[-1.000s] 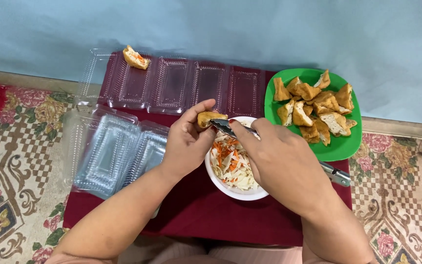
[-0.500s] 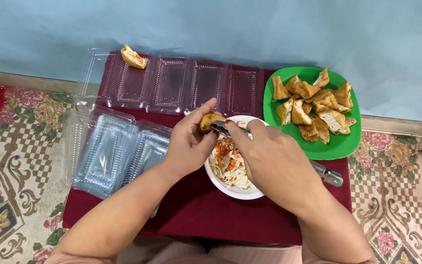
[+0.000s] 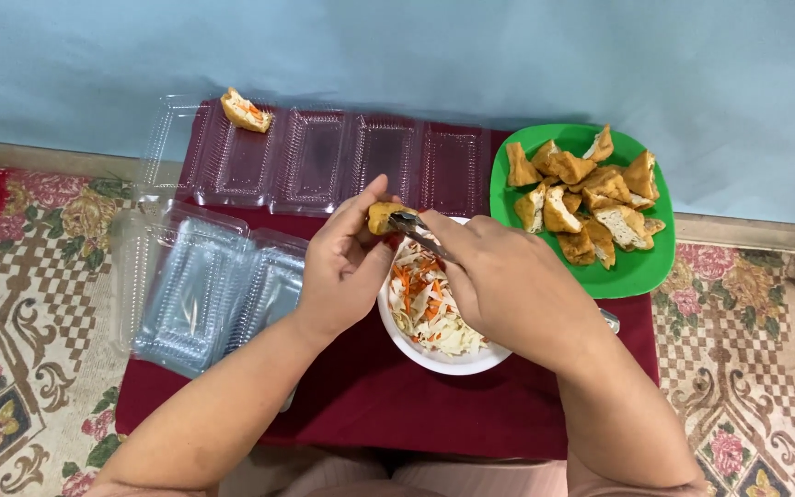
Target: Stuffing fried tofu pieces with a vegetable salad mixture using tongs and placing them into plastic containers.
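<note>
My left hand (image 3: 342,267) holds a golden fried tofu piece (image 3: 382,217) over the white bowl (image 3: 443,359) of shredded cabbage and carrot (image 3: 425,308). My right hand (image 3: 508,285) grips metal tongs (image 3: 413,230) whose tips press into the tofu piece. Both hands hover just above the bowl's rim, at the middle of the dark red table (image 3: 370,396). One filled tofu piece (image 3: 246,110) lies in the far-left clear plastic tray (image 3: 232,156).
A green plate (image 3: 637,271) piled with several fried tofu pieces (image 3: 581,198) sits at the right. A row of clear plastic trays (image 3: 370,161) lines the table's far edge; a stack of clear lids (image 3: 204,290) lies at left. Patterned rug (image 3: 20,304) surrounds the table.
Both hands with the tofu piece and tongs have shifted slightly left and nearer over the bowl. Nothing was let go.
</note>
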